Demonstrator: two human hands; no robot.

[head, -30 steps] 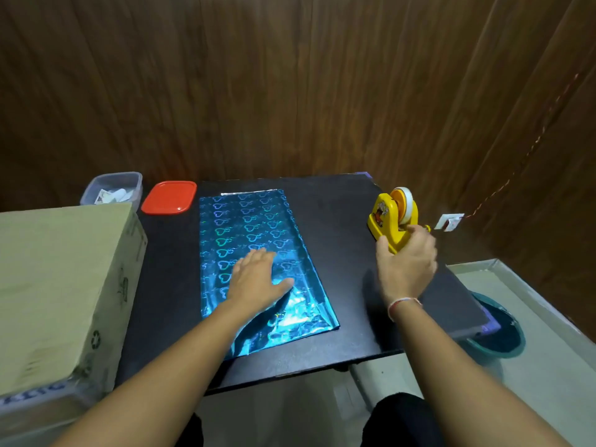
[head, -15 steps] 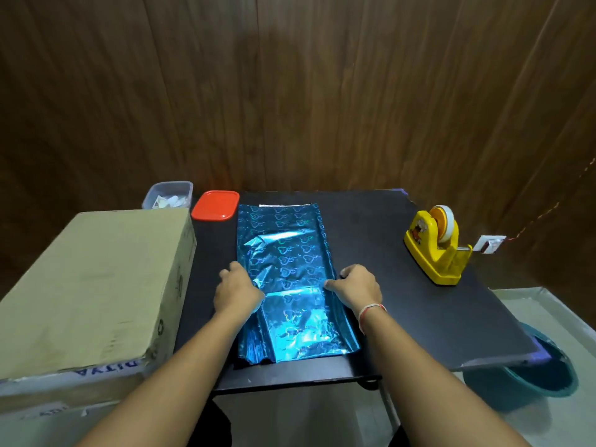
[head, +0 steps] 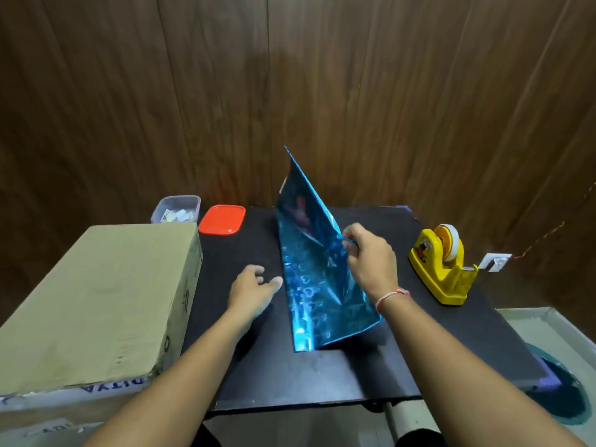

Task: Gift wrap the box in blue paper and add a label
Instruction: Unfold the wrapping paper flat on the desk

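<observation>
A shiny blue wrapping sheet (head: 309,279) with a heart pattern stands on edge in the middle of the black table (head: 371,369), its far corner raised high. My right hand (head: 367,259) pinches the sheet's right edge and holds it up. My left hand (head: 253,290) hovers just left of the sheet with fingers spread and relaxed, its fingertips close to the paper's lower left edge. A large cardboard box (head: 96,301) sits at the table's left side. A yellow tape dispenser (head: 443,266) stands at the right.
A red lid (head: 222,219) and a clear container (head: 175,212) with small white pieces lie at the back left. A wooden wall closes the back. A teal bucket (head: 567,391) sits on the floor at lower right.
The sheet lay flat with both hands at its sides. Now my right hand has lifted its right edge so it stands up, and my left hand has let go and opened.
</observation>
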